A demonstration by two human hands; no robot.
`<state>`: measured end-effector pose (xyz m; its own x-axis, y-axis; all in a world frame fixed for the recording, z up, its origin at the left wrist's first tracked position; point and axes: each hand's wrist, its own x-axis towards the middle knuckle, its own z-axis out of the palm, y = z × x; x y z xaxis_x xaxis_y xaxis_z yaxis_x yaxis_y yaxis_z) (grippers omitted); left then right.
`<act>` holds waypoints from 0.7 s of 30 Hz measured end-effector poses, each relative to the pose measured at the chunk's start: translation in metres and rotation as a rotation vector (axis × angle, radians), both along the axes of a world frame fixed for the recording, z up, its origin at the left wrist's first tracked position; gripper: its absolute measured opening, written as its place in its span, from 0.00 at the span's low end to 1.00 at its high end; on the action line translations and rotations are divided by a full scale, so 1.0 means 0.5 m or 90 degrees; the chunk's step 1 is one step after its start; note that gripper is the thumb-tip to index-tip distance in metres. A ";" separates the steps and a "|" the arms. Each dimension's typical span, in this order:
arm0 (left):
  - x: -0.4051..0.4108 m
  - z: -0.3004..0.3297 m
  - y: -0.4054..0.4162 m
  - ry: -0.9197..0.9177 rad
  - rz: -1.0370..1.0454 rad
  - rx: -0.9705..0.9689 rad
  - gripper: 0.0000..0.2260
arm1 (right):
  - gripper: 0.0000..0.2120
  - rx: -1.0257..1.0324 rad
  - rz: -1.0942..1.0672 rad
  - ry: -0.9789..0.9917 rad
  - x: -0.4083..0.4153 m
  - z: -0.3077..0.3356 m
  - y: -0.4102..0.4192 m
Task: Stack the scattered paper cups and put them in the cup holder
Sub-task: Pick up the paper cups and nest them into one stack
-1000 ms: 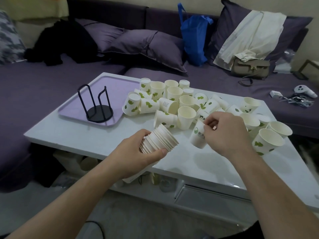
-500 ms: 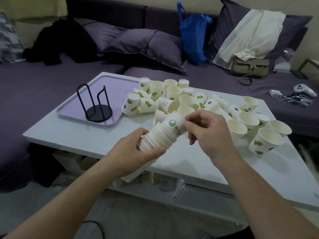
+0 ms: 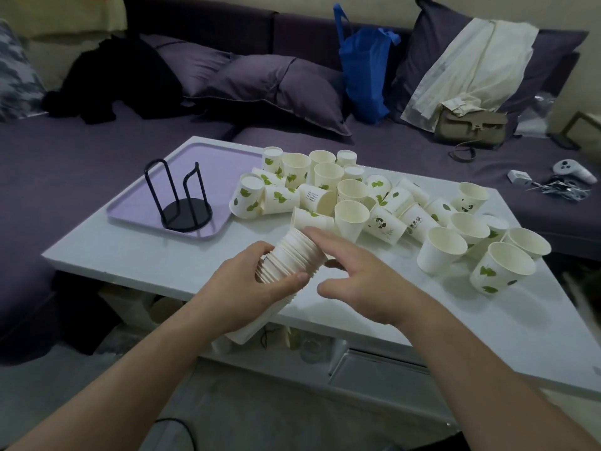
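White table (image 3: 136,255) with lavender tray (image 3: 136,203) before purple sofa (image 3: 48,151)

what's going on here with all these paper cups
A person is nesting scattered paper cups into one stack. The left hand grips the stack of paper cups, held tilted over the white table, while the right hand rests its fingers against the stack's open end. Many loose cups lie on the table. The black cup holder stands on the purple tray, with no cups in it.
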<state>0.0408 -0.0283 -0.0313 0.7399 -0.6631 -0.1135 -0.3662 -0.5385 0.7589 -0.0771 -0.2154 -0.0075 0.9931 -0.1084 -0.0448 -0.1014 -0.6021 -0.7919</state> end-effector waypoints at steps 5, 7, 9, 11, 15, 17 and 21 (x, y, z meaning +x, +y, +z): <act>0.019 0.001 0.007 0.009 0.031 -0.007 0.25 | 0.30 -0.081 -0.187 -0.044 0.043 -0.001 -0.009; 0.029 0.000 0.011 0.014 0.050 -0.012 0.25 | 0.32 -0.189 -0.189 -0.028 0.069 -0.005 -0.011; 0.039 -0.001 0.015 0.017 0.064 -0.020 0.25 | 0.36 -0.287 -0.161 -0.013 0.101 -0.008 -0.009; 0.047 -0.002 0.018 0.016 0.075 -0.020 0.25 | 0.39 -0.362 -0.142 -0.020 0.136 -0.016 -0.008; 0.058 -0.006 0.027 0.012 0.078 -0.015 0.24 | 0.48 -0.526 -0.115 0.056 0.199 -0.056 -0.016; 0.062 -0.007 0.032 0.012 0.078 -0.014 0.24 | 0.51 -0.573 -0.109 0.104 0.215 -0.069 -0.015; 0.071 -0.001 0.034 0.013 0.080 -0.022 0.22 | 0.46 -0.616 -0.125 0.077 0.224 -0.074 -0.014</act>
<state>0.0762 -0.0115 -0.0316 0.8154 -0.5687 -0.1081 -0.2814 -0.5525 0.7846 0.0351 -0.2223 -0.0444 0.9481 -0.3142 0.0497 -0.3166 -0.9471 0.0533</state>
